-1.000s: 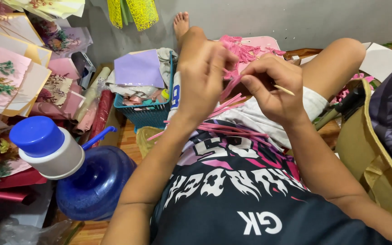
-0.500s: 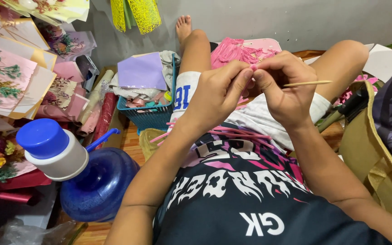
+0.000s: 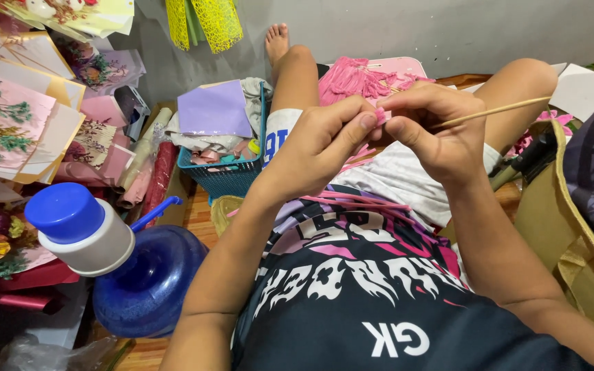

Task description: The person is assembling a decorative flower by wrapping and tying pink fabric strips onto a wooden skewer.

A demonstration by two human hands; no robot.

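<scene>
While my two hands meet in front of my chest, a small pink paper piece (image 3: 381, 114) sits pinched right where my fingertips come together. My left hand (image 3: 324, 141) is closed on it, thumb and forefinger pressed against its near side. My right hand (image 3: 434, 130) is curled shut around a thin, pale wooden stick (image 3: 493, 112), which runs out from between its fingers toward my right, slightly upward, across my bent knee. The pink piece lies at the stick's inner end, between both thumbs; how it is fastened there I cannot tell.

Loose thin pink paper strips (image 3: 359, 201) lie across my lap and the hem of my black printed shirt, just below the hands. Beyond the hands, a heap of fringed pink paper (image 3: 352, 77) rests on a pink board by my leg. To my left stand a teal plastic basket (image 3: 225, 177) topped with a lilac paper sheet (image 3: 213, 110), and nearer, a blue water jug (image 3: 147, 282) with a white-and-blue pump cap (image 3: 77, 223).
</scene>
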